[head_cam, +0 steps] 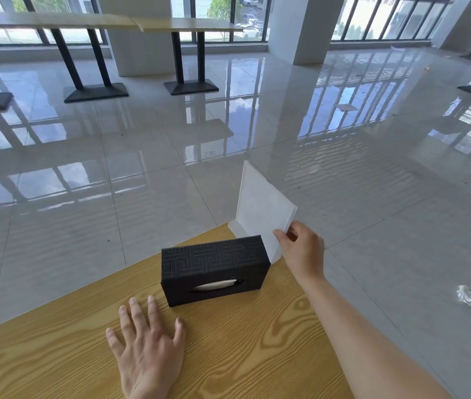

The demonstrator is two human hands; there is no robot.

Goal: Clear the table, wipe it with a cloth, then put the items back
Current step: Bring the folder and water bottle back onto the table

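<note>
At the desk's (228, 355) far corner, head view: your right hand (300, 251) pinches the white stand (263, 208) by its near edge, stand upright behind the tissue box (214, 269). Left hand (148, 347) lies flat and released on the wood. No cloth visible. Can't tell whether you're clearing or restoring; next move needs a firm grip on the stand.

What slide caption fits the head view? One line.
Right hand grips white sign stand behind black tissue box; left hand flat on wooden table.
</note>
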